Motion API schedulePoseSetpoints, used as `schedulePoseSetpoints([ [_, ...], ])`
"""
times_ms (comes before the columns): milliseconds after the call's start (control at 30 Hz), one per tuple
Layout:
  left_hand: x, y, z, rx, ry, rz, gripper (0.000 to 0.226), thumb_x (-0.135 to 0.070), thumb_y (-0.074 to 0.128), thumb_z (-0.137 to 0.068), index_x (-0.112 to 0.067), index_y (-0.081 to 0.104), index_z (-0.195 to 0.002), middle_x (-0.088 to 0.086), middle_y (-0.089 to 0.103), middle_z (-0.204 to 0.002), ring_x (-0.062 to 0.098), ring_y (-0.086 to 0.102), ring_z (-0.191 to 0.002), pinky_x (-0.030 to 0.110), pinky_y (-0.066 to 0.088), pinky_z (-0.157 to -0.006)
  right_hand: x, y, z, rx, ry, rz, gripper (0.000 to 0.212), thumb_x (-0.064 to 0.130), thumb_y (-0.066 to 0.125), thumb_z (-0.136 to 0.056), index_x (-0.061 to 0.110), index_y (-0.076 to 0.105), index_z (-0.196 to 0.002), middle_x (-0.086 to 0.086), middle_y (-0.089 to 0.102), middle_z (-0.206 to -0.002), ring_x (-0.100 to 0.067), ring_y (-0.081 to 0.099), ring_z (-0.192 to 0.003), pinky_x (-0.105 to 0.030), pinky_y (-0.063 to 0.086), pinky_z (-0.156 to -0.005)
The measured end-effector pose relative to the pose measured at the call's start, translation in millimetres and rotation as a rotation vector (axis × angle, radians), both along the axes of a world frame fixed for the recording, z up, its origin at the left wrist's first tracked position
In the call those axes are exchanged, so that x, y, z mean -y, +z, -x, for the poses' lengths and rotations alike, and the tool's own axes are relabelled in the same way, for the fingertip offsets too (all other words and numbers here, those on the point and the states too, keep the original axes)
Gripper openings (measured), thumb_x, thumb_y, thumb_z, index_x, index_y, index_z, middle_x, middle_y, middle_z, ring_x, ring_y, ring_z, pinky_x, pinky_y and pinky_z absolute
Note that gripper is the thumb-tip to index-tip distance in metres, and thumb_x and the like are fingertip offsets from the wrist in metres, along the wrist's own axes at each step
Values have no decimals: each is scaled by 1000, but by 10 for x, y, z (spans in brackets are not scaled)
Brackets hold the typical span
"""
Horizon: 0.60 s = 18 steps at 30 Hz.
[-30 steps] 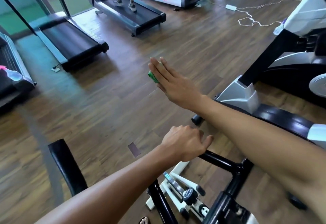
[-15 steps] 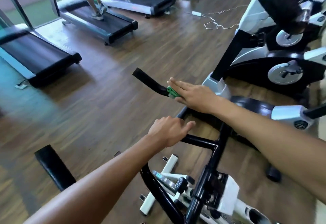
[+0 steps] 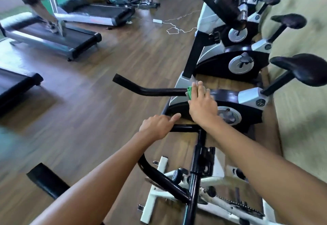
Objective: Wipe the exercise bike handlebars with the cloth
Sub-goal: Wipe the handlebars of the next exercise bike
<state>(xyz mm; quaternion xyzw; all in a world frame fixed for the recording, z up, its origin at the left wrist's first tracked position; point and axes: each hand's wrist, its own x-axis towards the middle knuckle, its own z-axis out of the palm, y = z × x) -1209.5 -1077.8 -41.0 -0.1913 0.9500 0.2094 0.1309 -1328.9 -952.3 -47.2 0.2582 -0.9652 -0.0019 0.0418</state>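
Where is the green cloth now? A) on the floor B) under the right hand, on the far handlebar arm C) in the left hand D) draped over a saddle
B: the green cloth shows under the right hand on the far handlebar arm; the left hand grips only the crossbar.

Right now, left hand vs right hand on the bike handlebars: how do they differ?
Grip: the left hand curls round the crossbar; the right hand lies with fingers straight.
Cloth: the right hand presses the green cloth onto the far handlebar arm; the left hand holds bare metal.
Reach: the right hand is farther out than the left hand.
Shared: both rest on the same bike's handlebars.
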Motion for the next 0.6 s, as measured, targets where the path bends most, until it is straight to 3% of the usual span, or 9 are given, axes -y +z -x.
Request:
schedulePoseSetpoints([
  [133, -28, 42, -10, 5, -19, -7, 64, -75, 11, -94, -32, 53, -73, 5, 66, -93, 27, 60, -89, 44, 48, -85, -40, 38, -321, 136, -191, 70, 75, 30, 42, -104, 8, -6, -157, -15, -12, -165, -42, 9, -149, -45, 32, -113],
  [267, 4, 2, 4, 3, -34, -3, 74, -76, 10, -92, -25, 62, -85, 5, 67, -91, 27, 63, -88, 44, 50, -85, -112, 62, -524, 215, -241, 153, 77, 29, 44, -104, 9, -7, -158, -13, -16, -165, -42, 4, -150, -45, 24, -118],
  [433, 4, -17, 5, -20, -48, 19, 73, -75, 10, -93, -24, 61, -79, 3, 66, -86, 24, 61, -82, 41, 47, -78, -58, 137, -305, 224, -260, 197, 81, 19, 51, -100, 9, -6, -157, -15, -10, -165, -40, 13, -148, -44, 34, -112],
  [600, -17, 4, -34, -62, -22, 44, 77, -71, 13, -96, -17, 68, -93, 2, 64, -82, 19, 55, -69, 36, 39, -67, -119, 167, -409, 243, -251, 210, 97, 33, 66, -93, 10, -2, -157, -16, 4, -162, -37, 31, -138, -40, 45, -100],
])
